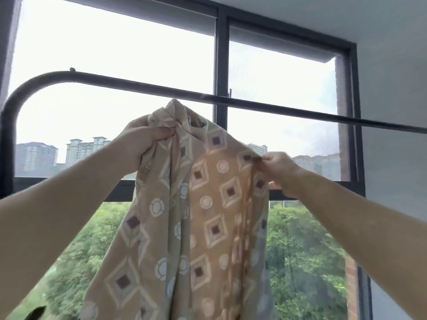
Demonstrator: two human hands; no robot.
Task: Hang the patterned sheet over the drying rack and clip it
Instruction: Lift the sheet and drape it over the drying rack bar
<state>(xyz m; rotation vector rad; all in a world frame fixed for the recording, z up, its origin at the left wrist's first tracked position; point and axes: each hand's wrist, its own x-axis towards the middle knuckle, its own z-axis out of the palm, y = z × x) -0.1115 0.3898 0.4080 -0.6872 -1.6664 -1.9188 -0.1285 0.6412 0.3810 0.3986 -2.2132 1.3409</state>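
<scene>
The patterned sheet (pixel 203 204), tan with diamonds and circles, hangs bunched in front of me, held up just below the drying rack's dark top bar (pixel 143 85). My left hand (pixel 141 144) grips a gathered bunch of its upper edge at centre left. My right hand (pixel 279 168) pinches the sheet's right edge a little lower. The sheet's top corner reaches the height of the bar, and I cannot tell whether it touches it. No clip is in view.
The rack bar curves down at the left (pixel 13 105) and runs off to the right. Behind it is a large window with a dark frame (pixel 221 54). A white wall (pixel 392 112) stands at the right.
</scene>
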